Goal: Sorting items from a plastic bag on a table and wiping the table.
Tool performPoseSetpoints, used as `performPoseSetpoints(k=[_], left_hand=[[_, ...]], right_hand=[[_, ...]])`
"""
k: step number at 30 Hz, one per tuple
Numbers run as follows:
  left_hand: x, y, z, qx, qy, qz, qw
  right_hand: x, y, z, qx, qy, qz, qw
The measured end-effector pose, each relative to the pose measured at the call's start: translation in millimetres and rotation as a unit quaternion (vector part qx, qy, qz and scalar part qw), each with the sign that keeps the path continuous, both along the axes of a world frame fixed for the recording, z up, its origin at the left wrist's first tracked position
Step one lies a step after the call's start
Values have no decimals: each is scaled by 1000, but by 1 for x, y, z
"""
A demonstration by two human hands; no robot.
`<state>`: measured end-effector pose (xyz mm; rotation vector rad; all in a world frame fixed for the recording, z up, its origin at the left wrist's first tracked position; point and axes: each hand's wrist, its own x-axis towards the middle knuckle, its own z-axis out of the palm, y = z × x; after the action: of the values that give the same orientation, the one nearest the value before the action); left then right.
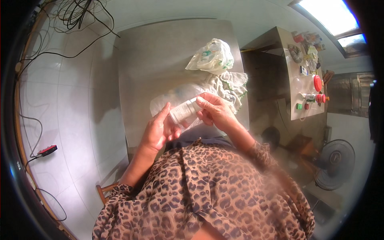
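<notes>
A small white bottle (183,111) with printed writing is held tilted between my two hands. My left hand (159,127) supports its lower end with thumb and fingers. At the other end, my right hand (216,110) grips the cap (195,103) between thumb and fingers. Beneath the hands lies a translucent plastic bag (183,91), partly hidden by them. A crumpled white cloth (229,87) with green edging rests just beyond my right hand. Farther off on the table stands a bunched white plastic bag (211,57) with green print.
The grey table (150,60) extends ahead of me. On the right, a second table (289,66) carries jars with red lids (317,83) and small boxes. A fan (335,163) stands at the lower right. Black cables (76,15) hang at the upper left; a wooden chair (105,190) is at lower left.
</notes>
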<state>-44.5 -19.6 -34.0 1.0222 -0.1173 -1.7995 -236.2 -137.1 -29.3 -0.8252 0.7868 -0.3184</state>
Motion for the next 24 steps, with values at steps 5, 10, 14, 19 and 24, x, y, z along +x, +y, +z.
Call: performPoseSetpoints(k=[5,10,14,19,24], left_hand=[[1,3,1,-15,-59,-28,998],[-1,5,2,-3,-82,-33,996],[-1,6,-1,7,-80,-40,996],[-1,3,-1,20,-57,-43,997],[-7,-4,7,76,3,-26,997]], right_hand=[[-1,0,-10,0,22,7,1000],[3,2,-10,36,52,6,998],[3,2,-13,41,49,11,998],[5,6,-12,21,40,3,999],[4,9,-7,-78,-11,20,997]])
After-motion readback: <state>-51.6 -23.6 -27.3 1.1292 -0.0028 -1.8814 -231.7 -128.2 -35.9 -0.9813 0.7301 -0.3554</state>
